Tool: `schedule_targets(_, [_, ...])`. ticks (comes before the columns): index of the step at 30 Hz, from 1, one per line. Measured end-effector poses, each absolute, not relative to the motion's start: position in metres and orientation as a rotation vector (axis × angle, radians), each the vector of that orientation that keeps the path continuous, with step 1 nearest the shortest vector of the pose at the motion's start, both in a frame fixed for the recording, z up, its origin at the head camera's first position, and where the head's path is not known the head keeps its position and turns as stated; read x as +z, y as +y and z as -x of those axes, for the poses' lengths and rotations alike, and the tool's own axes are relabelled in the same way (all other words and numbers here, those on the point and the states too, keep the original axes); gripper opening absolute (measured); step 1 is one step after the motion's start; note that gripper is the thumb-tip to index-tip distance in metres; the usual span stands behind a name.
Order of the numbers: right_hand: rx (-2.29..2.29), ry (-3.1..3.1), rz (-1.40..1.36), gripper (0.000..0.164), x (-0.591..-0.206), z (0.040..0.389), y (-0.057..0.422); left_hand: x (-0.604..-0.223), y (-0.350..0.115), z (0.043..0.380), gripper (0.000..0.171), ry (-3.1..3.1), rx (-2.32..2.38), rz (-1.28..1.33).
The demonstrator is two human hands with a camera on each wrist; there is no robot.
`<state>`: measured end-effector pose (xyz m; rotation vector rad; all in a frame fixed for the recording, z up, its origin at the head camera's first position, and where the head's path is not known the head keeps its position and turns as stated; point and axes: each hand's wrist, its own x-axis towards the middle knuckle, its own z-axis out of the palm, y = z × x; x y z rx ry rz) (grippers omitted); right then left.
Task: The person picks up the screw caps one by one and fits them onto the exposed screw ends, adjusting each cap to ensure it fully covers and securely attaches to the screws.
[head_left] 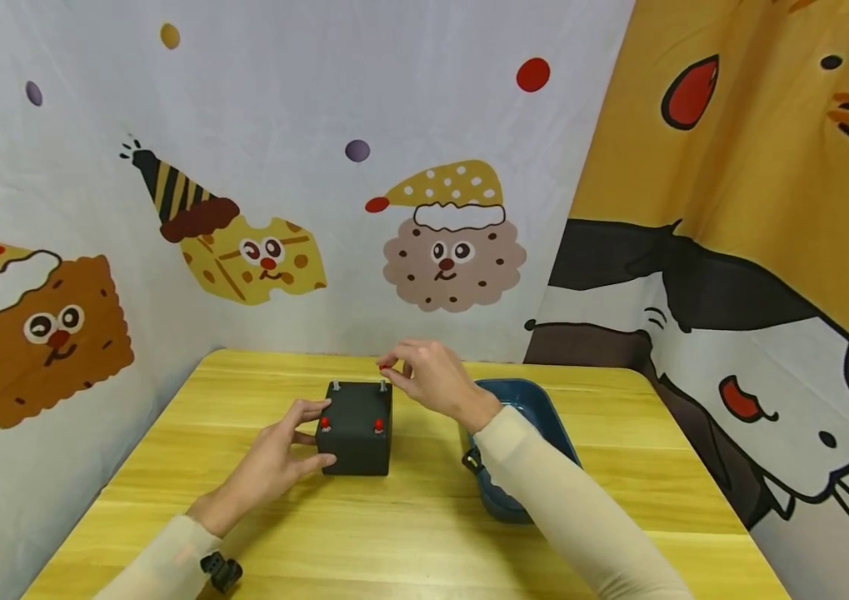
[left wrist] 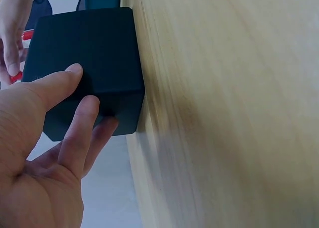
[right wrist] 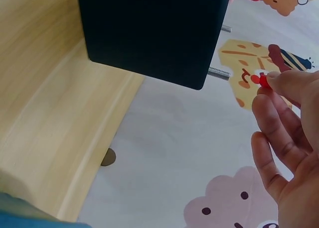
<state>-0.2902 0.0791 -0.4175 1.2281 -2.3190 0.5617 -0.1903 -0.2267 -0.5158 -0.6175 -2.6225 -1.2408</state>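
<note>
A black box stands on the table with metal threaded studs upright at the corners of its top. Red caps cover the two near studs, while the far left stud and far right stud are bare. My left hand grips the box at its left side, thumb on the front face and fingers along the side and top edge. Between thumb and index finger, my right hand pinches a small red cap. In the right wrist view this cap is just off the end of a bare stud.
A dark blue tray lies right of the box, partly under my right forearm; its inside is mostly hidden. The yellow wooden table ends at a cartoon-printed cloth behind and at the sides.
</note>
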Motion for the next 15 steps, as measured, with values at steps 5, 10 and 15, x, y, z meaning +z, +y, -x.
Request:
schedule_targets(5, [0.58, -2.333, -1.238, 0.011, -0.417, 0.291, 0.075, -0.516, -0.226, 0.191, 0.081, -2.618, -1.247, 0.623])
schedule_targets(10, [0.569, -2.35, -1.252, 0.013, -0.416, 0.291, 0.07, -0.517, -0.226, 0.191, 0.082, -2.618, -1.24, 0.615])
schedule_targets(15, [0.557, -2.351, -1.255, 0.013, -0.414, 0.291, 0.066, -0.517, -0.226, 0.191, 0.081, -2.606, -1.231, 0.63])
